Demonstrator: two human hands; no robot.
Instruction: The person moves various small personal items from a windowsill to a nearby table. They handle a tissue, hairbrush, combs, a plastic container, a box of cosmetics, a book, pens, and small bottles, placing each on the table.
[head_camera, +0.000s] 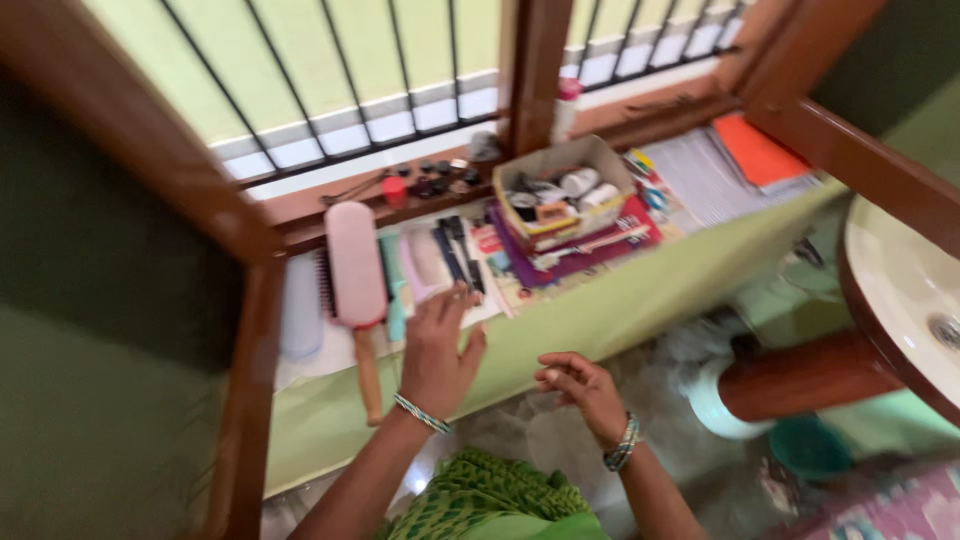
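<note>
- Left hand (437, 352) open, fingers spread, resting flat on the combs (440, 262) at the ledge (620, 310) edge.
- Right hand (585, 388) loosely curled, empty, below the ledge.
- Pink oval brush (356, 265) with wooden handle lies just left.
- Cardboard box (565, 190) sits on stacked books.

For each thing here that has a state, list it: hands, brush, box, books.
left hand: open, fingers on the combs on the ledge
right hand: empty, fingers curled, off the ledge
pink hairbrush: lying flat, handle toward the person
cardboard box: open, filled with small items
orange book: closed, lying flat
</note>
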